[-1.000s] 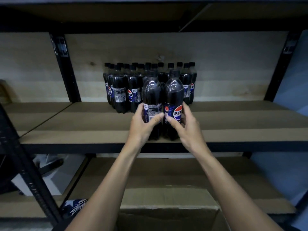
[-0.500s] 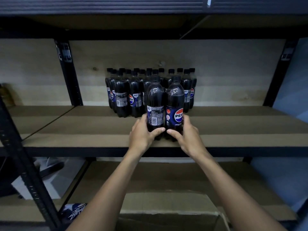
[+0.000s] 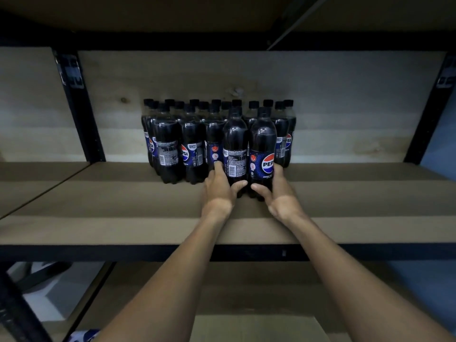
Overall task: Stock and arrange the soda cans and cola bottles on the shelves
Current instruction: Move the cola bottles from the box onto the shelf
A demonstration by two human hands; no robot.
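Nearest, a cardboard box (image 3: pixel 259 327) sits low beneath two bare forearms reaching forward. They cross the black front edge of a brown shelf (image 3: pixel 123 206). On its board the left hand (image 3: pixel 218 187) curls its fingers around one cola bottle (image 3: pixel 235 144), and the right hand (image 3: pixel 278 193) grips a second bottle (image 3: pixel 262 144) — both upright, side by side, touching. Just behind stands a tight cluster of matching bottles (image 3: pixel 187 144). Farther back — a pale wooden panel (image 3: pixel 345 107), a black upright (image 3: pixel 79 107), a dim upper shelf (image 3: pixel 148 18).

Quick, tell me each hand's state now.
Left hand: grips the dark plastic cola bottle with its barcode facing out.
Right hand: grips the dark plastic cola bottle showing the round logo.
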